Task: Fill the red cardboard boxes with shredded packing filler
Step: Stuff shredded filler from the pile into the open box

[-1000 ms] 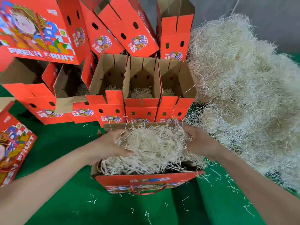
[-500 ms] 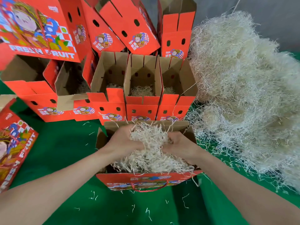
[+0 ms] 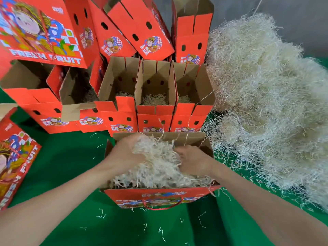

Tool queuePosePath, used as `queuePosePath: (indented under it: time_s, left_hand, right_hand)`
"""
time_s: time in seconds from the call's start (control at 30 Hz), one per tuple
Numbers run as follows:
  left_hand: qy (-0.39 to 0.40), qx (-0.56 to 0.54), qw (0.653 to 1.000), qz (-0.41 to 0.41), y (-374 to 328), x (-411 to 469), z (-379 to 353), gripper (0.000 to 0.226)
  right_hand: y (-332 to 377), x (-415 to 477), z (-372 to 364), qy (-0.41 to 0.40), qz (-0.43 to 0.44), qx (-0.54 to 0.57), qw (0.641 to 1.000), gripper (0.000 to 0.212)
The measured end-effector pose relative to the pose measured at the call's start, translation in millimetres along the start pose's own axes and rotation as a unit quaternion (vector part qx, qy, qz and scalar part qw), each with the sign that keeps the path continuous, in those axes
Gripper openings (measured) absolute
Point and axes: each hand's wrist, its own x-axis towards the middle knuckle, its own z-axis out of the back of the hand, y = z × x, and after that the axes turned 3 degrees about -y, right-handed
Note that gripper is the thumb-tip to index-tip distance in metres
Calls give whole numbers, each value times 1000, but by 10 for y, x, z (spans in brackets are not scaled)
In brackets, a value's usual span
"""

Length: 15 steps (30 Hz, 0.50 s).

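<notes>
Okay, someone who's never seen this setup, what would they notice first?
First the big pale filler pile heaped along the right side of the green cloth. Then the red boxes stacked at the back left, the front row open with only wisps inside. Nearest, the left hand and right hand are sunk in filler mounded in the front box.

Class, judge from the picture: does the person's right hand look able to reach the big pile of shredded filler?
Probably yes. The right hand is in the front box, and the pile lies right beside that box on the hand's own side, with nothing standing between.
</notes>
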Motion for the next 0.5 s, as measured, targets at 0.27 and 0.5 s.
queuePosePath:
  time_s: [0.27, 0.5]
  left_hand:
    - [23, -8, 1000, 16, 7, -60, 67, 68]
    - [212, -201, 951, 102, -81, -20, 30, 54]
  right_hand:
    - [-24, -68, 242, -7, 0, 157, 988, 87]
    - [111, 16, 20, -15, 15, 208, 978, 45]
